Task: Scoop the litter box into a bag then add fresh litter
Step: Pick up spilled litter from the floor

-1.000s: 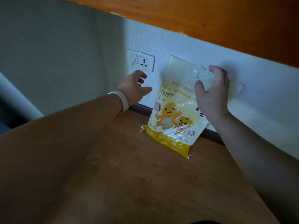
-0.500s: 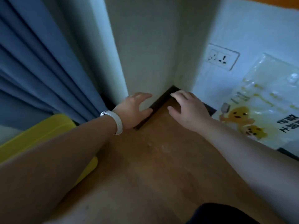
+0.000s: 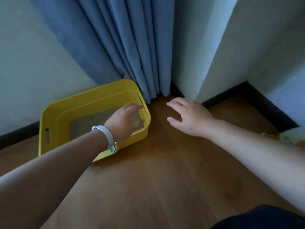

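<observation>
The yellow litter box (image 3: 49, 116) is sitting on the wooden floor (image 3: 165, 162) by the curtain (image 3: 132, 47), its right end lying under the left hand (image 3: 123, 123), whose fingers are spreading loosely, holding nothing; the right hand (image 3: 189, 118) is hovering open just beside it. Half a second ago only the box's corner was showing

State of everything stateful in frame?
Yellow plastic litter box: upright on wooden floor, uncovered, grey litter inside.
Left hand: over box's right end, fingers loosely curled, holding nothing.
Right hand: open, over floor, empty.
Blue fabric curtain: hanging gathered, hem by box corner.
</observation>
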